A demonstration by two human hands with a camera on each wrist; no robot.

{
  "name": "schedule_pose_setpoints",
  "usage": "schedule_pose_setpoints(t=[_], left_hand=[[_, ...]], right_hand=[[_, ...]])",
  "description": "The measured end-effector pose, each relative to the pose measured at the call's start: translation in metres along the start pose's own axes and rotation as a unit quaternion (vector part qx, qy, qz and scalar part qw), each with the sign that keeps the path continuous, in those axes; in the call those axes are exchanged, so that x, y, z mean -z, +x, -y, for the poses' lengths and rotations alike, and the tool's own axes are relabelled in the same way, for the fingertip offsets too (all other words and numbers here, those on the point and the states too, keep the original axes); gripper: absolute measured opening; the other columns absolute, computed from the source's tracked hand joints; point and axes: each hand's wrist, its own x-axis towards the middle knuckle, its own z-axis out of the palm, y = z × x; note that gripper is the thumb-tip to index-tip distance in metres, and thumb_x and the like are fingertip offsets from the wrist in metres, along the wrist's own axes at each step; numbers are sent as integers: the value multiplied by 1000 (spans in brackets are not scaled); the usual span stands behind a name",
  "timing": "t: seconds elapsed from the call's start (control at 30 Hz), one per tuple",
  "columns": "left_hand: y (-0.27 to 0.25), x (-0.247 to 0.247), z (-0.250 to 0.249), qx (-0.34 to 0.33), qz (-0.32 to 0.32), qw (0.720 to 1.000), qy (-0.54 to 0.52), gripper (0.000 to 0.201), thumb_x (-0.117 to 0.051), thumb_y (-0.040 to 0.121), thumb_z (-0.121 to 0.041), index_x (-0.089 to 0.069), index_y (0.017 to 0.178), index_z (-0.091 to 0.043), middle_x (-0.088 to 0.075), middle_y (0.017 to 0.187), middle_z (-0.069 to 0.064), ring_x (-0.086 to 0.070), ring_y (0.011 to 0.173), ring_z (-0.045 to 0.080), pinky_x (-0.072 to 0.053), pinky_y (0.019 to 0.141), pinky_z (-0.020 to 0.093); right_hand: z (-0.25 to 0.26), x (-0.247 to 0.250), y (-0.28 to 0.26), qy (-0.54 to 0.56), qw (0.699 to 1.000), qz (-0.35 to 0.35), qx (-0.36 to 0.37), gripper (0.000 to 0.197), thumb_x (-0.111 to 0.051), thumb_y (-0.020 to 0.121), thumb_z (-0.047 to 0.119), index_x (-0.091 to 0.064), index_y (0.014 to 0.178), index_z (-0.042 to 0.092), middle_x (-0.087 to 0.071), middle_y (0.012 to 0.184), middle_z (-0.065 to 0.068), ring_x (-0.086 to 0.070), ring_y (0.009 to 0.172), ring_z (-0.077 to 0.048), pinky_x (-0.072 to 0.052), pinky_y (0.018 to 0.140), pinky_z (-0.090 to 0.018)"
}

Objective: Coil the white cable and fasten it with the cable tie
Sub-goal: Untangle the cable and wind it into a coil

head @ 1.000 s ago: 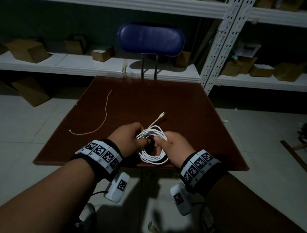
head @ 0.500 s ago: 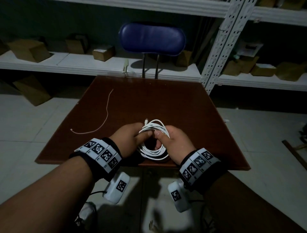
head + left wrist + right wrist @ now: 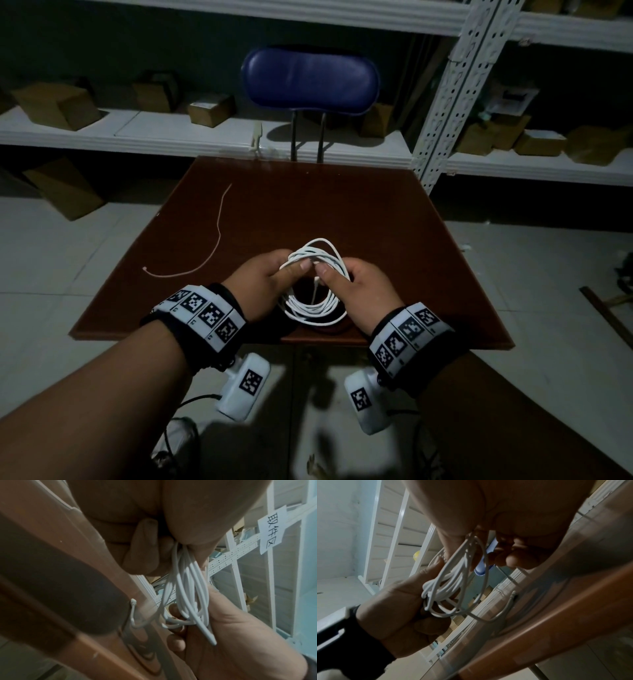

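The white cable [image 3: 313,305] is wound into a coil of several loops and held upright over the near edge of the brown table [image 3: 342,205]. My left hand [image 3: 294,269] pinches the top left of the coil and my right hand [image 3: 330,274] pinches its top right, thumbs nearly meeting. One connector end [image 3: 317,282] hangs inside the ring. In the left wrist view the cable [image 3: 185,588] runs from my left hand [image 3: 164,550] down to the right hand [image 3: 197,615], and one plug [image 3: 133,601] touches the table. The thin pale cable tie [image 3: 219,236] lies loose on the table's left.
A blue chair back [image 3: 310,80] stands behind the table's far edge. White metal shelves [image 3: 171,133] with cardboard boxes run along the back, and a perforated upright [image 3: 455,92] rises at the table's far right corner. Tiled floor surrounds the table.
The loose connector end that lay on the table beyond the coil has been wound in and now hangs inside the ring. Both hands have shifted to the top of the coil.
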Motion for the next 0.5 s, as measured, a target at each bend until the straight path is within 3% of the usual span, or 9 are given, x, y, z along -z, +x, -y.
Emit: schedule_pose_setpoints(t=[0.1, 0.17, 0.23, 0.33, 0.43, 0.5], left_hand=[[1, 0, 1, -3, -26, 1000, 7, 20, -54, 100, -31, -69, 104, -19, -74, 89, 2, -70, 77, 6, -53, 66, 19], [3, 1, 1, -10, -65, 998, 22, 17, -55, 99, -33, -69, 98, -23, -68, 77, -4, -64, 65, -1, -47, 62, 16], [5, 4, 2, -7, -103, 994, 21, 19, -55, 99, -35, -69, 99, -23, -66, 75, -2, -62, 63, 3, -47, 63, 22], [6, 6, 0, -5, -134, 991, -26, 25, -56, 98, -39, -69, 102, -19, -64, 75, 5, -62, 67, 16, -48, 69, 35], [6, 2, -2, -1, -144, 987, -68, 32, -57, 96, -47, -69, 101, -18, -61, 68, -1, -59, 63, 14, -46, 69, 38], [6, -1, -2, 1, -146, 987, -63, 28, -56, 97, -45, -70, 97, -21, -60, 65, -4, -58, 61, 11, -45, 68, 35]], right_hand=[[3, 3, 0, -14, 999, -17, -41, 41, -56, 89, 63, -69, 93, 24, -73, 81, 4, -70, 72, -12, -60, 75, -40], [1, 4, 3, -5, 990, -44, -131, 67, -42, 81, 82, -66, 94, 21, -67, 76, 1, -64, 64, -17, -55, 58, -34], [-1, 4, 7, 77, 964, -58, -248, 97, -30, 69, 96, -65, 102, 12, -65, 77, -7, -63, 58, -22, -51, 52, -31], [2, 1, 1, 227, 902, 14, -368, 109, -28, 72, 93, -60, 112, -3, -70, 92, -23, -71, 72, -36, -57, 59, -38], [2, -4, -7, 359, 847, 77, -385, 109, -41, 74, 89, -59, 121, -6, -69, 105, -35, -72, 91, -46, -61, 73, -50], [2, -7, -9, 426, 818, 97, -374, 99, -48, 80, 83, -63, 121, -5, -70, 109, -34, -72, 96, -45, -61, 78, -52]])
